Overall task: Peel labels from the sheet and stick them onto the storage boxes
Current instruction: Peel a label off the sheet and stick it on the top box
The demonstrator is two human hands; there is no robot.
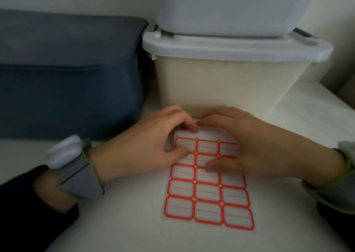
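A sheet of red-bordered white labels [208, 194] lies flat on the white table, in three columns. My left hand [151, 146] rests on the sheet's upper left, its fingertips pinching at the top edge. My right hand [255, 146] lies over the upper right of the sheet, its thumb pressing on the middle column and its fingertips meeting the left hand's at the top edge. Just behind the hands stands a cream storage box [221, 82] with a white lid [230, 50]. A dark blue storage box [67, 75] sits to its left.
Another pale box [221, 7] is stacked on the white lid. The white table [119, 223] extends toward me and to the right. Both wrists carry grey strapped devices [76, 167]. A wall stands behind the boxes.
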